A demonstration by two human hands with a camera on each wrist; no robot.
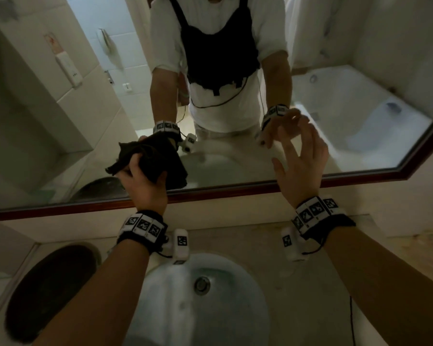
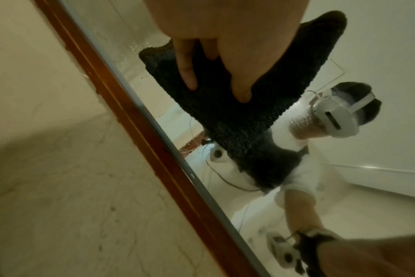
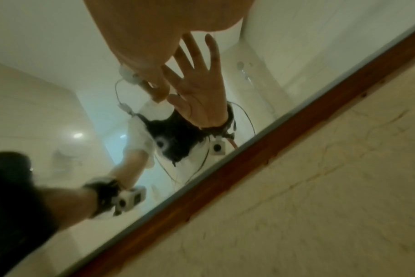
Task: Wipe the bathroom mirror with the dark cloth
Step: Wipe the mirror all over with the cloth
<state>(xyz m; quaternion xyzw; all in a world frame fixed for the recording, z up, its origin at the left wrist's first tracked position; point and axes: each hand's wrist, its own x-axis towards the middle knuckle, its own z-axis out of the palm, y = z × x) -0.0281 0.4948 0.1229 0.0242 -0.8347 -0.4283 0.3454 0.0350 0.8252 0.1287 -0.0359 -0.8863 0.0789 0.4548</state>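
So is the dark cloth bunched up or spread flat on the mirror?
Bunched. The dark cloth sits crumpled in the left hand, corners sticking out unevenly, against the mirror glass.

dim greenish light, wide-angle bend at every edge, my right hand (image 1: 301,156) smeared with motion blur

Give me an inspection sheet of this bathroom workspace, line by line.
Surface: mirror in a red-brown frame, droplets near the cloth in the left wrist view.
Job's things: dark cloth bunched against the glass, low on its left part.
Clutter: dark oval object on the counter left of the sink.
Grippers: left hand grips the cloth; right hand open, fingers spread at the glass.
Cables: thin black cable across the counter at right.
Surroundings: bathtub and tiled walls, only as reflections.
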